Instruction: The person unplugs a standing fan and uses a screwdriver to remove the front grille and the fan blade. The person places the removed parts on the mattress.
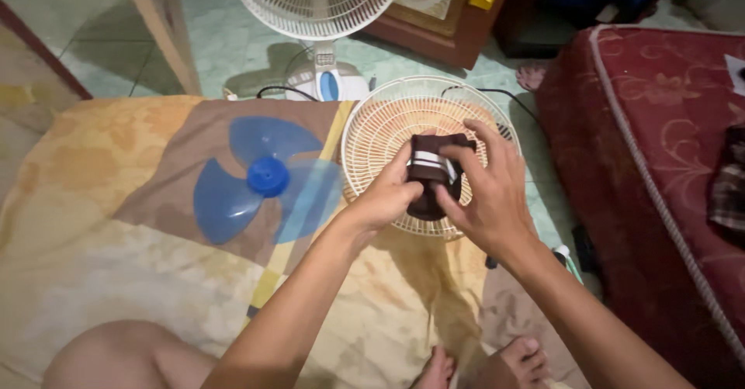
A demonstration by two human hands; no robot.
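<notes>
A room in a home: soft bed (93,226) with a patchwork sheet, green tiled floor (233,40), red mattress (660,164), standing fan (318,1), wooden cupboard (442,24).

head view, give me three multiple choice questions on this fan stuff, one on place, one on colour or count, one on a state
1. Where does the blue fan blade lie?
A. on the patterned cloth
B. on the red mattress
C. inside the grille

2. How many lobes does the blade have?
A. two
B. three
C. five

3. How is the dark folded cloth held?
A. by the left hand alone
B. lying loose, untouched
C. between both hands

Answers: 1 A, the blade rests flat on the patterned cloth, left of the white fan grille. 2 B, three lobes spread from the hub. 3 C, the left hand and the right hand both grip it over the grille.
</notes>
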